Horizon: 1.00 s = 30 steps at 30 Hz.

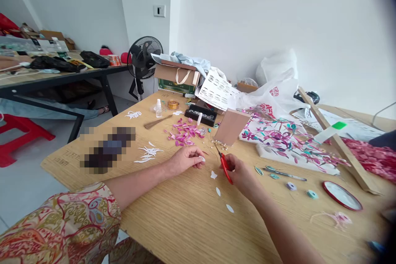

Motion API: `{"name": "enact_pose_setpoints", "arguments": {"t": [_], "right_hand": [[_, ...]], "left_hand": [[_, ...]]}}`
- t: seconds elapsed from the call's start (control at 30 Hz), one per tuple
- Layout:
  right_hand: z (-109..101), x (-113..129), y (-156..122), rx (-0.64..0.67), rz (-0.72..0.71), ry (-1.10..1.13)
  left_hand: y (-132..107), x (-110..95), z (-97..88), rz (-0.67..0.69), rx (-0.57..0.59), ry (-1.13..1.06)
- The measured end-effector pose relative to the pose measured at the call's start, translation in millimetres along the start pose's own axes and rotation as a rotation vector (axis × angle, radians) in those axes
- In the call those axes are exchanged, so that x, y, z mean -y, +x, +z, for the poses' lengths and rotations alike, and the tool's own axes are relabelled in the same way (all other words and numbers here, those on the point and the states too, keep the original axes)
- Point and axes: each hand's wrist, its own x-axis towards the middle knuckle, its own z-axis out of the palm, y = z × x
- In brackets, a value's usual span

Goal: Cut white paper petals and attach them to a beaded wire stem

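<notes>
My left hand pinches a small white paper piece between thumb and fingers, over the middle of the wooden table. Just to the right, my right hand is closed round the red handles of a pair of scissors, whose blades point away toward the back. On the tabletop between and below the hands lie a white scrap and two leaf-shaped white cutouts, one of them a slim oval. Left of my left hand rests a loose group of narrow white strips.
Pink petals, a black tray and an upright brown board stand beyond my hands. To the right are purple-and-teal flower stems, a wooden bar, ribbon spools and a red-rimmed round dish. A fan stands behind.
</notes>
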Motion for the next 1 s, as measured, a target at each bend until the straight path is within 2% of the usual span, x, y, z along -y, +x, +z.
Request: {"name": "enact_pose_setpoints", "arguments": {"t": [0.13, 0.2, 0.33, 0.53, 0.87, 1.0], "right_hand": [[-16, 5, -11, -0.027, 0.027, 0.064], [-20, 12, -19, -0.020, 0.050, 0.167], [-17, 31, -32, -0.024, 0.113, 0.494], [-10, 48, -36, -0.009, 0.052, 0.683], [-10, 55, -37, -0.087, 0.018, 0.695], [-15, 55, -36, -0.104, 0.023, 0.705]], "left_hand": [[-3, -4, 1.9, -0.013, 0.005, -0.032], [-4, -9, 4.2, -0.016, 0.015, -0.070], [-7, -20, 12.8, 0.011, 0.060, -0.118], [-8, -31, 26.6, 0.097, 0.094, -0.068], [-15, -46, 39.2, 0.263, 0.097, 0.304], [-14, -49, 43.8, 0.198, 0.088, 0.140]]}}
